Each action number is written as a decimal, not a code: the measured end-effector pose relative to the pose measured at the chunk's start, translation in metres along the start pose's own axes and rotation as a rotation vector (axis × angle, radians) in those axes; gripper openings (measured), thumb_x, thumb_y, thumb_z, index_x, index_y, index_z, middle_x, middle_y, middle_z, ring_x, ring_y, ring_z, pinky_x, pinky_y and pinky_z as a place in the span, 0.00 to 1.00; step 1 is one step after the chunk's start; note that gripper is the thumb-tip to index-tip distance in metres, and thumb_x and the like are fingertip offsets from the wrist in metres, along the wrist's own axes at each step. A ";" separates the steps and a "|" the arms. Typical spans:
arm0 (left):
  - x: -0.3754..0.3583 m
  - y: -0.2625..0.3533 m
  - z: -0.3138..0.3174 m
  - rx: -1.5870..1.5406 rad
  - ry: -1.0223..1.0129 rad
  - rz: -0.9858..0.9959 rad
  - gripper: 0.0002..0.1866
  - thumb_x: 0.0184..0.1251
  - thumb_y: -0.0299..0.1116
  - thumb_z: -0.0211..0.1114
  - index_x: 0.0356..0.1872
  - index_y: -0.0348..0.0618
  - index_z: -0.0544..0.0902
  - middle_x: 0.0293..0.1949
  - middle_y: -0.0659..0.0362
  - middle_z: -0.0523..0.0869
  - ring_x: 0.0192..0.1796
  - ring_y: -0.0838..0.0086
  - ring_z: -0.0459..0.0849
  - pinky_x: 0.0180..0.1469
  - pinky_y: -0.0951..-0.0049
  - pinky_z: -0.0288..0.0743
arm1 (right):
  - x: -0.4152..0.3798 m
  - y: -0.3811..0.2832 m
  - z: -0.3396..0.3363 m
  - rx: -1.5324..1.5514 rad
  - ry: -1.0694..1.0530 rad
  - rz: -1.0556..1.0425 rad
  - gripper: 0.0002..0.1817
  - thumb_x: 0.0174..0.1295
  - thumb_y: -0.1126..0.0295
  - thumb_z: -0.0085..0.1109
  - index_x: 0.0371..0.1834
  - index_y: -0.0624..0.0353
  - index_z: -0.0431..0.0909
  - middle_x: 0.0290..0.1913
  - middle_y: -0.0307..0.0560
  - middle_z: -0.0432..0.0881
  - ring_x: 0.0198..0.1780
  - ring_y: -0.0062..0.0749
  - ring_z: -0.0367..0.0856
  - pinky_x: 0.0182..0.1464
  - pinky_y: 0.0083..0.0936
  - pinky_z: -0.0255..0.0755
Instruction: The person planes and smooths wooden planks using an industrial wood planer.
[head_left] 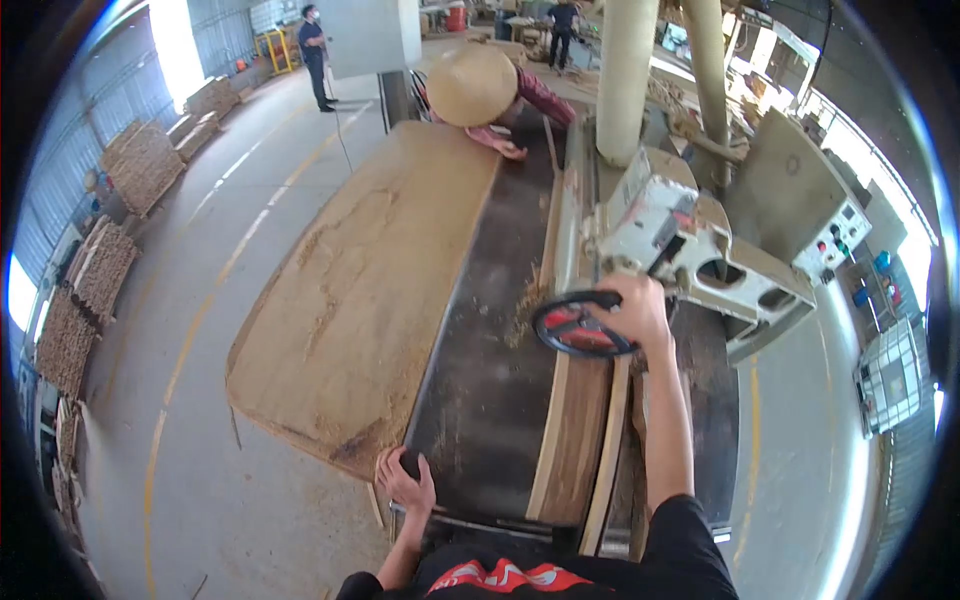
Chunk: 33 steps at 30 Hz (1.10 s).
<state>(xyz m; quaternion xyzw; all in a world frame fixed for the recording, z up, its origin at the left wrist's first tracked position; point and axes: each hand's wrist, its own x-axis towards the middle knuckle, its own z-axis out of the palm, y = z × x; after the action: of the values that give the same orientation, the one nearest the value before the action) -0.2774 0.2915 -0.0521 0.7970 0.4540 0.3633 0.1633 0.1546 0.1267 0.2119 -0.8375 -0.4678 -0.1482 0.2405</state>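
Turn the handwheel (575, 325) evenly — right hand (637, 312) curled round its rim, left hand (405, 485) spread loosely by the tabletop (385, 270) corner.

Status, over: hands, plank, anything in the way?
Right hand gripping wheel. Left hand at bed's near end. Plank on bed, by wheel. Co-worker's hand toward far end.

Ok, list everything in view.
Handwheel: one, black and red, centre right
Machine: one, cream, right
Pipes: two, cream, above machine
Control box: one, beige, right
Bed: one, black, centre
Tabletop: one, tan, left of bed
Planks: several, brown, near centre right
Wood stacks: several, brown, far left
Caged tank: one, white, far right
Co-worker: one, tan hat, bed's far end
Standing people: two, dark clothes, background
Left hand: one, bare, bed's near corner
Right hand: one, bare, on handwheel
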 end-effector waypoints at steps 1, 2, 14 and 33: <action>-0.004 -0.004 0.000 0.013 0.003 0.000 0.22 0.65 0.40 0.74 0.57 0.45 0.83 0.59 0.50 0.84 0.69 0.49 0.77 0.75 0.47 0.62 | -0.008 0.001 0.003 -0.043 0.150 -0.050 0.17 0.48 0.56 0.83 0.33 0.56 0.90 0.37 0.49 0.90 0.39 0.50 0.91 0.41 0.41 0.83; 0.002 -0.002 0.007 0.022 0.010 -0.002 0.22 0.65 0.40 0.74 0.57 0.45 0.83 0.59 0.49 0.84 0.69 0.49 0.77 0.76 0.47 0.62 | -0.020 0.015 0.017 0.027 0.406 -0.114 0.15 0.45 0.62 0.83 0.32 0.56 0.89 0.33 0.50 0.89 0.36 0.51 0.90 0.39 0.41 0.83; 0.004 -0.006 0.007 -0.080 0.029 -0.018 0.23 0.66 0.43 0.74 0.57 0.44 0.82 0.60 0.50 0.84 0.70 0.50 0.77 0.76 0.49 0.62 | -0.104 0.068 0.098 0.817 0.508 0.452 0.25 0.64 0.72 0.78 0.64 0.63 0.84 0.42 0.39 0.90 0.45 0.19 0.85 0.50 0.21 0.79; 0.002 -0.008 0.003 -0.062 0.005 -0.016 0.25 0.65 0.42 0.75 0.59 0.43 0.81 0.60 0.49 0.84 0.69 0.49 0.77 0.75 0.47 0.62 | -0.130 0.119 0.186 0.868 0.704 0.523 0.19 0.75 0.57 0.68 0.39 0.68 0.86 0.27 0.41 0.87 0.24 0.22 0.82 0.29 0.27 0.76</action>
<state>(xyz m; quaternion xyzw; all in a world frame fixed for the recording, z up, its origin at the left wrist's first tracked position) -0.2790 0.2978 -0.0581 0.7868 0.4493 0.3781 0.1899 0.1932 0.0821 -0.0374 -0.6509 -0.1573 -0.1479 0.7278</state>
